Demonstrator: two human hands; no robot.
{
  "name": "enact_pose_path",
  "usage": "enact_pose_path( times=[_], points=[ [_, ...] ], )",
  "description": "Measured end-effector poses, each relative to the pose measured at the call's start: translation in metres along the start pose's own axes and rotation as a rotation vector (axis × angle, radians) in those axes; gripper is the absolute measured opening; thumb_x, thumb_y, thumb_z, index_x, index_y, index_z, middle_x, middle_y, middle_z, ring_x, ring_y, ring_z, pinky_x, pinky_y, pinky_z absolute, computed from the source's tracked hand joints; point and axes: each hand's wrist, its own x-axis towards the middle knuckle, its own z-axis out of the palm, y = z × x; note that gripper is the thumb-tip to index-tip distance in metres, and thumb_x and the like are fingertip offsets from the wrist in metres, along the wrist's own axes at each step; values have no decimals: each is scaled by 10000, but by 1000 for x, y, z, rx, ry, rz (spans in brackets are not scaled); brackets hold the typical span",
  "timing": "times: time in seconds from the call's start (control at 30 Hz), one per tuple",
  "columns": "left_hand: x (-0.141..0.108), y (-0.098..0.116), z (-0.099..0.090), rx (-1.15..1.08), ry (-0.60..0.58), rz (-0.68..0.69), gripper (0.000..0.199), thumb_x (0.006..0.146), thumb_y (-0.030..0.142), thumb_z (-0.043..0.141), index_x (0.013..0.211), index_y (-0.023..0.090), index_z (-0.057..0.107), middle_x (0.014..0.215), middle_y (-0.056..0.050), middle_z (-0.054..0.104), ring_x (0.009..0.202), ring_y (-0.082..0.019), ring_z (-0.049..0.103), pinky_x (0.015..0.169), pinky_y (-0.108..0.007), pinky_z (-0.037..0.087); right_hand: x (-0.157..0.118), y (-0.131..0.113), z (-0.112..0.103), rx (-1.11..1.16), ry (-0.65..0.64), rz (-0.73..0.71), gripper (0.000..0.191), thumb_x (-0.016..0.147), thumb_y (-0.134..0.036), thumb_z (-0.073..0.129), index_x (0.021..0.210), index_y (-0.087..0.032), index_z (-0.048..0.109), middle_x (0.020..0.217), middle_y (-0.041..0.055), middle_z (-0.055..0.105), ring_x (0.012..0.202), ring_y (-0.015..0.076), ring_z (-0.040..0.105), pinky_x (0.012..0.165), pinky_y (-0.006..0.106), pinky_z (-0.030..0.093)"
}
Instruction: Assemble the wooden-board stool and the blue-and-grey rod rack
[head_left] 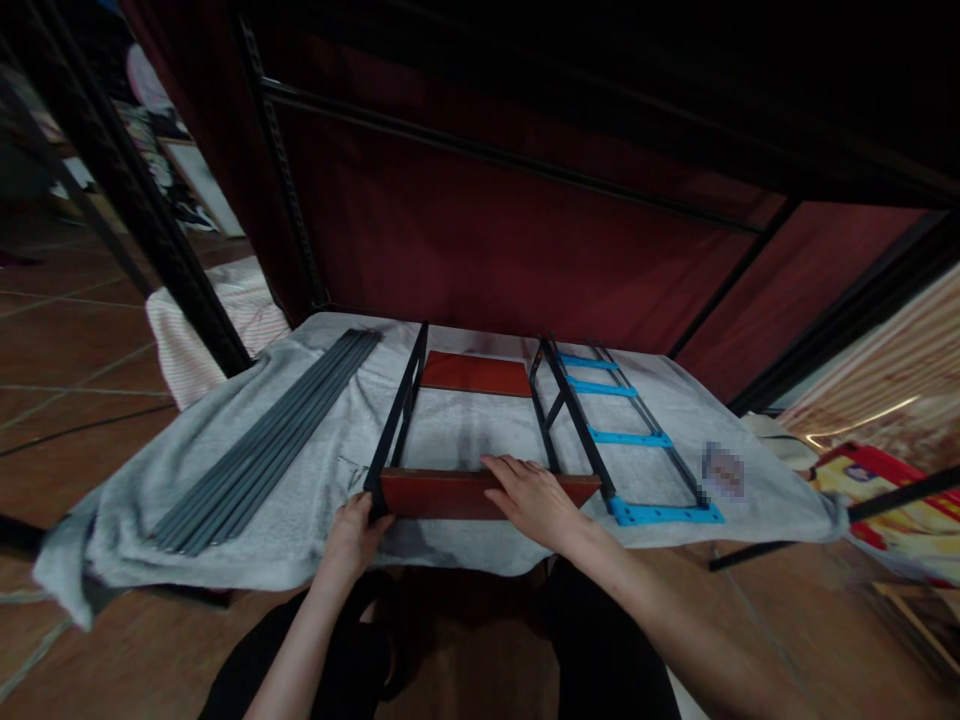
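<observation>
In front of me on the cloth stands a black metal frame [398,412] with a reddish-brown board [442,497] across its near end, tilted on edge. Another reddish-brown board [477,375] spans the far end. My left hand [355,538] is closed around the near left corner, where the frame meets the board. Over the near board's upper edge lies my right hand [538,502], its fingers on top and the thumb on the front face, holding it. A few small metal screws [352,464] seem to lie beside the left side piece.
Several long grey tubes [270,440] lie side by side on the grey cloth [135,490] at left. Dark rods with blue crosspieces [630,438] lie at right. Black posts [142,200] and a dark red curtain [465,230] close in the back. A red-yellow package [892,500] stands beyond the right edge.
</observation>
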Motion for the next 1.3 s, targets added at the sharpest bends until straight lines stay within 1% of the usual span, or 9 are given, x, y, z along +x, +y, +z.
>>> enact_pose_path(
  times=[0.23, 0.4, 0.6, 0.77, 0.9, 1.0, 1.1, 1.17, 1.3],
  points=[
    [-10, 14, -8, 9, -36, 12, 218, 821, 193, 542, 1018, 147, 619, 1063, -114, 647, 1042, -243, 576, 940, -337, 420, 30, -20, -4, 115, -117, -84, 668, 963, -287, 427, 1540, -221, 96, 1329, 128, 572, 1175, 251, 577, 974, 399, 440],
    [-17, 22, -12, -20, 2, 42, 314, 789, 118, 559, 1098, 131, 611, 1116, -135, 635, 1086, -268, 564, 967, -355, 412, 50, -36, -5, 140, -180, -131, 726, 952, -281, 436, 1550, -262, 25, 1358, 127, 568, 1161, 282, 599, 949, 429, 450],
    [-20, 27, -18, -69, -55, 60, 294, 772, 71, 553, 1051, 111, 636, 1079, -161, 630, 1074, -292, 562, 934, -384, 438, 82, -58, -3, 150, -230, -274, 731, 930, -263, 457, 1546, -314, 65, 1386, 75, 555, 1189, 251, 585, 975, 395, 443],
    [-20, 20, -23, -196, -83, 86, 375, 767, 21, 492, 1087, 131, 655, 1089, -135, 640, 1066, -254, 584, 946, -365, 441, 102, -71, 6, 139, -301, -347, 599, 934, -279, 444, 1502, -297, 255, 1319, 60, 610, 1150, 245, 607, 943, 364, 455],
    [-20, 12, -27, -316, -37, -21, 459, 775, 10, 442, 1170, 113, 651, 1123, -143, 654, 1052, -239, 620, 933, -334, 455, 110, -74, 9, 137, -355, -339, 483, 943, -258, 428, 1422, -266, 367, 1199, 59, 672, 1050, 233, 649, 860, 328, 469],
    [-19, 13, -29, -266, -34, -88, 356, 780, 36, 458, 1021, 100, 713, 1023, -157, 678, 988, -259, 642, 879, -339, 468, 113, -71, 9, 133, -378, -335, 475, 939, -245, 436, 1409, -267, 373, 1149, 56, 686, 1018, 226, 656, 830, 314, 467],
    [-18, 19, -30, -236, -76, -113, 284, 785, 45, 466, 884, 98, 726, 953, -165, 681, 929, -259, 650, 830, -341, 476, 113, -69, 11, 114, -386, -339, 484, 941, -246, 428, 1419, -259, 353, 1111, 59, 692, 977, 224, 666, 801, 311, 471],
    [-18, 22, -30, -227, -88, -134, 271, 774, 33, 473, 867, 89, 722, 963, -174, 677, 929, -262, 647, 831, -347, 477, 113, -68, 12, 104, -383, -346, 482, 944, -246, 421, 1420, -258, 348, 1118, 60, 689, 978, 225, 664, 800, 311, 472],
    [-21, 23, -29, -187, -48, -107, 272, 762, 13, 482, 858, 106, 719, 1000, -161, 681, 989, -257, 627, 918, -353, 445, 112, -68, 12, 101, -386, -334, 474, 944, -248, 424, 1412, -265, 352, 1143, 56, 682, 996, 223, 661, 814, 310, 472]
  ],
)
